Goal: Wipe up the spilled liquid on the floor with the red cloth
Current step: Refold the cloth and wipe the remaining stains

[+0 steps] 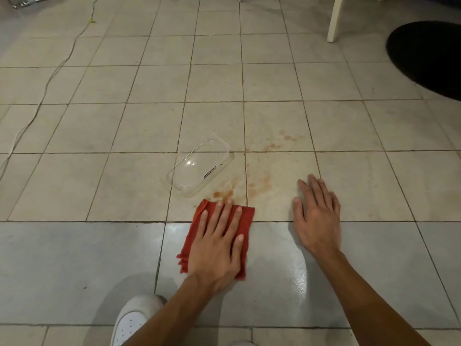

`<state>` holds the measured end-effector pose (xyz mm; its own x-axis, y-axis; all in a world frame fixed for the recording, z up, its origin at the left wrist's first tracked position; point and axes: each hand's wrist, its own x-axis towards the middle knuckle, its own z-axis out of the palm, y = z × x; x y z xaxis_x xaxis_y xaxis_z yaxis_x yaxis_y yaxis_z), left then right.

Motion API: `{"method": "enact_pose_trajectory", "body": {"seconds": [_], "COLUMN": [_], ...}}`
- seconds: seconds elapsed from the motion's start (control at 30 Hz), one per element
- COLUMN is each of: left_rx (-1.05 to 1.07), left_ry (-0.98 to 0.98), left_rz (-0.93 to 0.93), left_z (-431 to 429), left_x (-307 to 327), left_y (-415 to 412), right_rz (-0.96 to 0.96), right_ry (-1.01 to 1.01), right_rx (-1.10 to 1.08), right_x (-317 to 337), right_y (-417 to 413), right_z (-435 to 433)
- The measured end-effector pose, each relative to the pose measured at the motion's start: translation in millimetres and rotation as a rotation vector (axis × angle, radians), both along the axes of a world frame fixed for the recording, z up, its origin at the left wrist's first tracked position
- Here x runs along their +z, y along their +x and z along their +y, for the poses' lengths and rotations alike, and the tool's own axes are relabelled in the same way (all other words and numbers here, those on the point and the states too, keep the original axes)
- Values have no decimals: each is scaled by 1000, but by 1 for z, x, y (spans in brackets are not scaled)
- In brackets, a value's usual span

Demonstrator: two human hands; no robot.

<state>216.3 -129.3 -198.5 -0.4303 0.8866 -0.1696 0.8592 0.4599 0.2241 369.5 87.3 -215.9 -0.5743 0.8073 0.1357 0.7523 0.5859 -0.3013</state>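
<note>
The left hand lay flat on the red cloth, fingers straight and slightly spread, pressing it to the floor. The cloth was spread across the grout line between a beige tile and a greyer, glossier one nearer the person. Its far edge sat just beside the nearest patch of the spill. The spill was a thin orange-brown smear that ran from the cloth's edge over the neighbouring tile. Fainter spots of it lay farther off, one tile row away. The right hand rested palm down on the bare floor to the right of the cloth, fingers straight and holding nothing. It was apart from the cloth and just right of the smear. A clear plastic tub lay on the floor just beyond the cloth, touching the left edge of the spill. A white shoe showed at the bottom, below the left forearm. A thin cord trailed along the left side of the floor. At far right lay a black mat, with a white furniture leg near it.
</note>
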Motion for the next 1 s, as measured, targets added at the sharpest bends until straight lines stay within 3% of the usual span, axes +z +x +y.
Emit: {"method": "enact_pose_trajectory", "body": {"seconds": [0.2,0.37,0.6,0.8,1.0], "left_rx": [-129,-147,-168,-115,-203], "left_ry": [6,-23,-4,-14,8], "left_rz": [-38,17,-42,7,-31], "left_z": [-19,-21,-19,-26,-21], "left_x": [13,6,10,3,6], "left_y": [25,-18,8,-36,0], "right_rz": [13,13,1,20,24], "right_ry": [9,30,14,11,18], "right_rx": [3,-3,-12,-11,-13], "right_x": [-1,-2,-2,-1,-1], "right_y": [1,-1,-1,-1,0], "right_z": [0,1,-1,-1,-2]}}
